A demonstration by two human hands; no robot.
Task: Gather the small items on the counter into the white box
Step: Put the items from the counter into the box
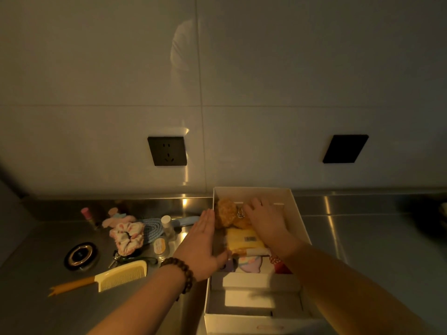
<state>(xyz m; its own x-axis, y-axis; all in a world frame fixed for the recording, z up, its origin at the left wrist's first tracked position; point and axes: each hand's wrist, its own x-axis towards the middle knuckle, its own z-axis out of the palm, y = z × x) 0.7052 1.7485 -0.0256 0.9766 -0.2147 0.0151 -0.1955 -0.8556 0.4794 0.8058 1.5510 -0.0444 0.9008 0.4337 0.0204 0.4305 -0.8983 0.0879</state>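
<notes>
The white box [298, 215] stands on the steel counter against the wall. My left hand [202, 245], fingers straight, presses flat against the box's left wall. My right hand [266, 220] reaches inside the box, fingers spread over an orange scrunchie [226, 212] and a yellow packet [243, 240]. Left of the box lie a pink-and-white scrunchie [125, 235], a yellow comb [121, 274], a small clear bottle [167, 226], keys [121, 256], a blue oval brush [151, 228], a round black compact [81, 256] and a pink lipstick [85, 212].
The tiled wall behind holds two black sockets, one [168, 151] above the clutter and one [344, 148] to the right. The box's lid flap [254, 323] lies open toward me. Bare steel counter [362, 238] stretches to the right of the box.
</notes>
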